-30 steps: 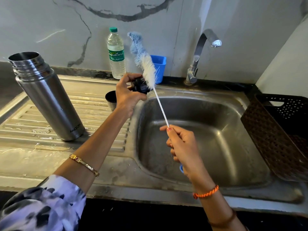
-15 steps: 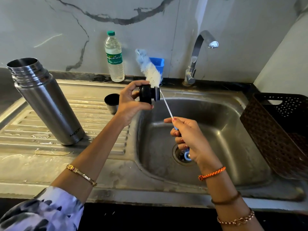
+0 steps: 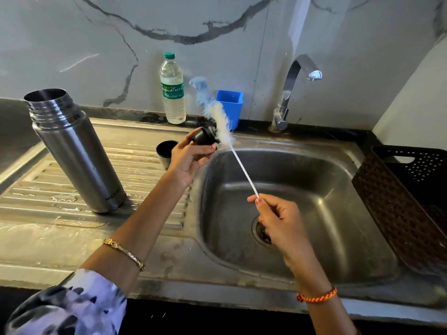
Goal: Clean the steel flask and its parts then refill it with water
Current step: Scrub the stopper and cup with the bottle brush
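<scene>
The steel flask (image 3: 75,151) stands open and upright on the drainboard at the left. My left hand (image 3: 188,158) holds its black stopper (image 3: 204,136) over the sink's left rim. My right hand (image 3: 278,221) grips the thin white handle of a bottle brush (image 3: 219,117) above the sink basin. The white and blue bristles press against the stopper's right side. The flask's cup lid (image 3: 165,151) sits on the drainboard behind my left wrist.
The steel sink (image 3: 314,189) has a drain partly hidden under my right hand. A tap (image 3: 294,90) stands behind it. A water bottle (image 3: 172,89) and blue holder (image 3: 231,105) stand at the wall. A brown basket (image 3: 406,204) lies at the right.
The stopper has turned in my left hand and tilted. My right hand has drawn back toward me with the brush handle, and the bristles have slid along the stopper.
</scene>
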